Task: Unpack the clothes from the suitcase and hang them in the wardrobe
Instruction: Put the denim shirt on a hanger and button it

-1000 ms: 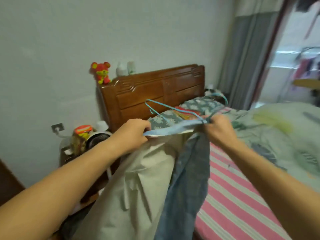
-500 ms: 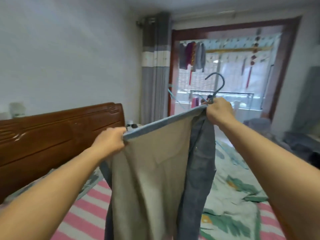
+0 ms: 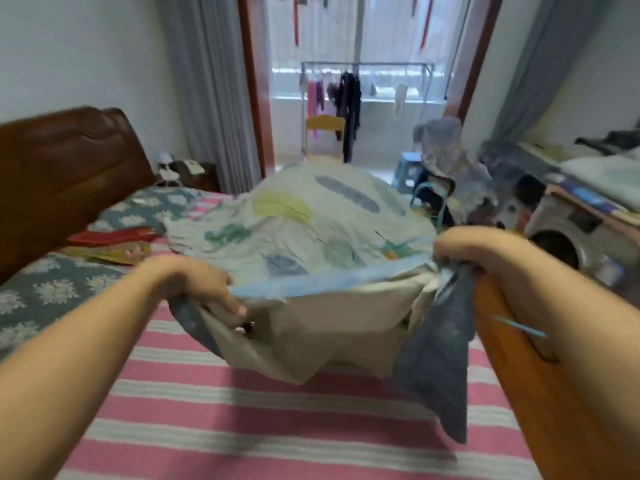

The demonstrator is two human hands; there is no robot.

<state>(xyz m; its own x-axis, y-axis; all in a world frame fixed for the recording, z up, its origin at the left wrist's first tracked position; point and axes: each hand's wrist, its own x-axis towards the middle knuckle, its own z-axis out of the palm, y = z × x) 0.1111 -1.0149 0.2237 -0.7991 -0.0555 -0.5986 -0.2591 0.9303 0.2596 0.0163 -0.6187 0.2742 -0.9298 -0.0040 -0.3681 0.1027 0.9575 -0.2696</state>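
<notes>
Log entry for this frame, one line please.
step: handling trousers over bed | left hand: grips waistband | right hand: grips other end with hanger | wardrobe: not in view

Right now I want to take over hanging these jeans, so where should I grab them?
Take the jeans by the light blue waistband, stretched flat between the left hand and right hand. Come from above at its free middle, thumbs over the top edge. The legs hang slack over the striped bed, so gripping lower would likely bunch them. The hanger stays by the right hand.
</notes>
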